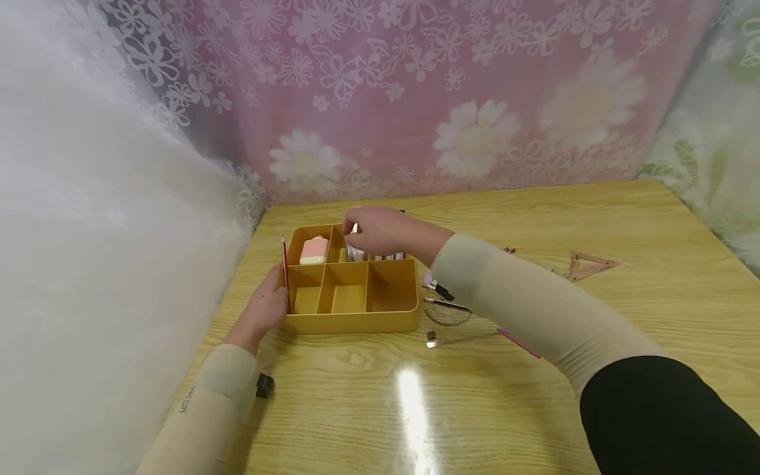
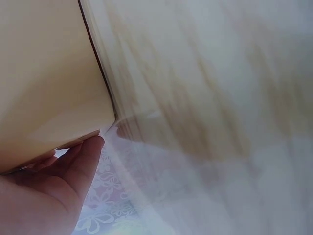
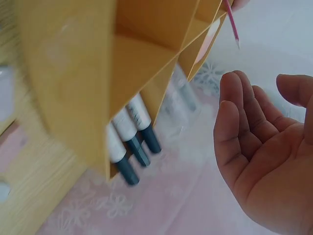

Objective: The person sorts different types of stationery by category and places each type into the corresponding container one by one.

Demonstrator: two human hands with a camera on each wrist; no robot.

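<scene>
A yellow compartment organizer [image 1: 350,322] stands on the table. My left hand [image 1: 268,305] grips its left wall; the left wrist view shows the fingers [image 2: 88,164] against that wall. Close to this hand a red pencil [image 1: 285,274] stands upright at the front left compartment. Over the back middle compartment hovers my right hand [image 1: 382,229], its fingers [image 3: 230,122] loosely bent around nothing. Below it are clear objects [image 1: 356,253], blurred in the right wrist view. Three white markers with dark caps [image 3: 137,127] fill the back right compartment. A pink-and-cream object [image 1: 314,250] lies back left.
Right of the organizer lie a thin dark-handled brush [image 1: 448,304], a black-ended item [image 1: 441,289], a small block-like item [image 1: 431,340] and a pink stick [image 1: 518,343]. A triangle ruler [image 1: 589,265] lies farther right. Flowered curtains [image 1: 380,132] border the table.
</scene>
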